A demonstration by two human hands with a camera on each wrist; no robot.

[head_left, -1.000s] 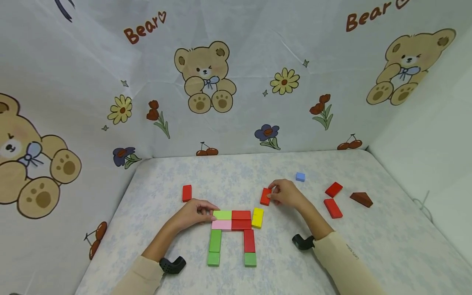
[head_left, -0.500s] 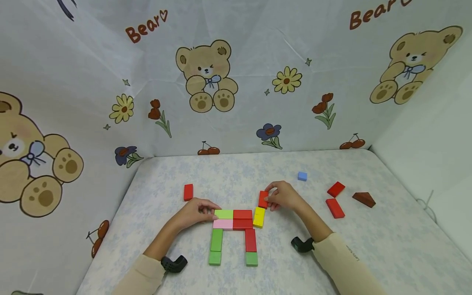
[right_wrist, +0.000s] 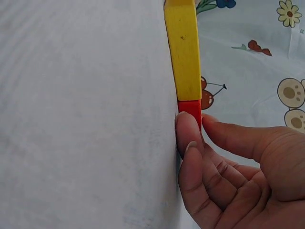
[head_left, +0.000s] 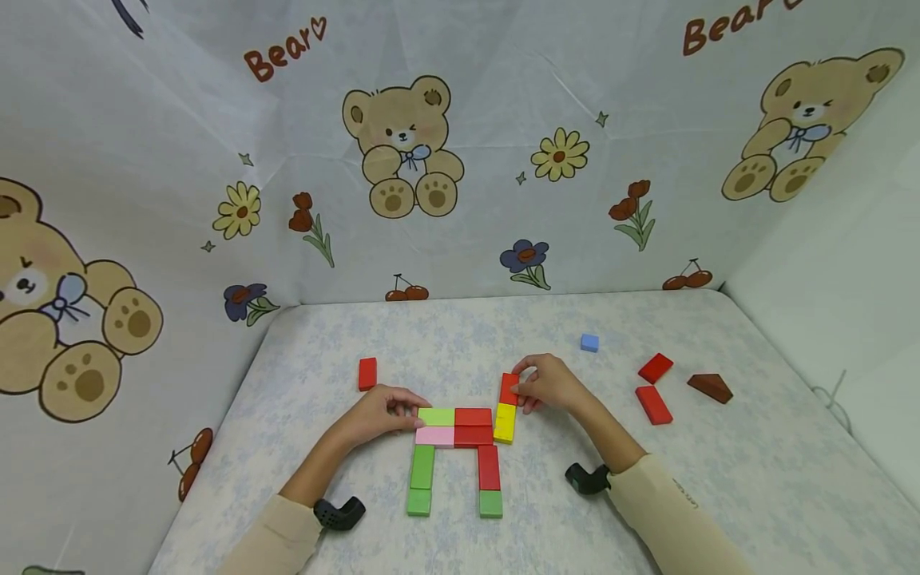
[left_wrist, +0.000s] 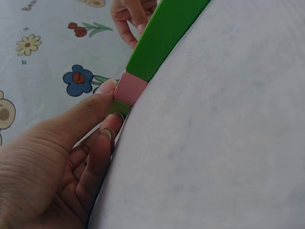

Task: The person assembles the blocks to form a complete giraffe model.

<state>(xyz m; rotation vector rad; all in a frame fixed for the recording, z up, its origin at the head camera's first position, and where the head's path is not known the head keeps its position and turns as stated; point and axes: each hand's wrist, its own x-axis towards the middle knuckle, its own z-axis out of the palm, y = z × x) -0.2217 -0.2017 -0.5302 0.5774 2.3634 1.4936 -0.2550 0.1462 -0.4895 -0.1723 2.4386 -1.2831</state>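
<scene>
My right hand (head_left: 552, 382) pinches a red block (head_left: 509, 386) whose near end meets the far end of a yellow block (head_left: 505, 424). In the right wrist view the thumb and fingertips grip this red block (right_wrist: 189, 107) at its sides. My left hand (head_left: 381, 411) pinches the left end of a light green block (head_left: 437, 417), in line beside a pink block (head_left: 435, 436). Red blocks (head_left: 473, 426) adjoin both on the right. Below stand two legs: green blocks (head_left: 422, 468) on the left, a red block (head_left: 489, 468) over a green block (head_left: 491, 505) on the right.
One loose red block (head_left: 367, 374) lies beyond my left hand. To the right are a small blue block (head_left: 589, 343), two red blocks (head_left: 654, 406) and a brown angled block (head_left: 710, 387). A bear-print cloth (head_left: 474, 263) hangs behind the table.
My right hand has drawn the red block leftward and slightly nearer, from apart until its end meets the yellow block. My left hand keeps its place at the light green block.
</scene>
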